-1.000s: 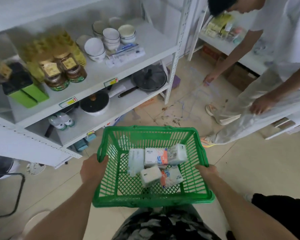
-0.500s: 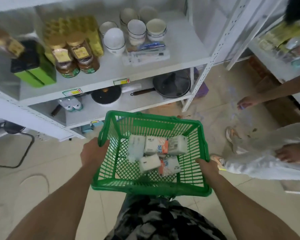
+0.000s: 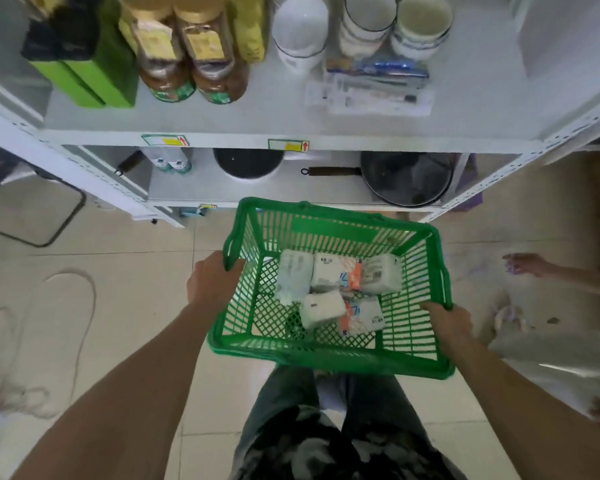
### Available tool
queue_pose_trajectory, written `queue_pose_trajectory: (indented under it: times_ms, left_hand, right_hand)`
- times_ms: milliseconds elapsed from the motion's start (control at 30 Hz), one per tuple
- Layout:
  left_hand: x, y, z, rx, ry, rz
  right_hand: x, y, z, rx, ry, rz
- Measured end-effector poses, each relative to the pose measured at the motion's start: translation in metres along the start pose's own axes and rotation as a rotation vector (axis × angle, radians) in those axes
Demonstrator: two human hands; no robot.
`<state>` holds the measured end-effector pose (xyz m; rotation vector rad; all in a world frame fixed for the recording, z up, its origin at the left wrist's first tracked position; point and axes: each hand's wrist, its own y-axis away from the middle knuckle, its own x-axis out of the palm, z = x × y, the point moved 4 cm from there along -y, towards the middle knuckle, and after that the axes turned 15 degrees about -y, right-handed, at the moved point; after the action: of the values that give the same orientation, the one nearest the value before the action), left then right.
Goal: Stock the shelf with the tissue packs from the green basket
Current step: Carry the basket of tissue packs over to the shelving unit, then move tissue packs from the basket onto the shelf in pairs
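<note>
The person stands facing the white shelf (image 3: 291, 129), carrying the green basket (image 3: 326, 355) in front of the waist. The left hand (image 3: 212, 282) grips its left rim, fingers curled over the edge; the right hand (image 3: 447, 320) grips the right rim likewise. Five or so tissue packs (image 3: 329, 292) lie loose on the basket floor, none yet shelved. This looks like the approach step. Next, one hand must let go to lift a pack, so the basket likely needs setting down; the bare stretch right of the bowls (image 3: 420, 26) seems a fit spot.
</note>
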<state>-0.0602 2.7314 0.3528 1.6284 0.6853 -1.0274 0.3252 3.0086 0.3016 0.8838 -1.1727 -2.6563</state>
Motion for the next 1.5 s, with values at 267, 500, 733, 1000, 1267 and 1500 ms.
queue_pose_trajectory:
  times_ms: [267, 500, 733, 1000, 1267, 1500]
  left_hand:
    - [0.083, -0.070, -0.024, -0.033, -0.022, 0.011]
    - [0.203, -0.130, -0.035, -0.059, -0.060, 0.088]
    - [0.322, -0.191, -0.035, -0.061, -0.089, 0.170]
    - [0.394, -0.254, -0.034, -0.066, -0.062, 0.137]
    - [0.438, -0.294, -0.011, -0.056, -0.169, 0.106]
    - [0.461, -0.289, 0.007, -0.190, -0.050, 0.024]
  right_hand:
    - [0.047, -0.103, 0.007, 0.004, 0.062, 0.008]
    - [0.099, -0.216, -0.032, 0.004, 0.082, 0.005]
    - [0.150, -0.313, -0.058, -0.100, 0.155, -0.033]
    - [0.212, -0.378, -0.086, -0.172, 0.149, -0.074]
    - [0.271, -0.419, -0.116, -0.149, 0.108, -0.057]
    - [0.291, -0.413, -0.147, -0.111, 0.074, -0.122]
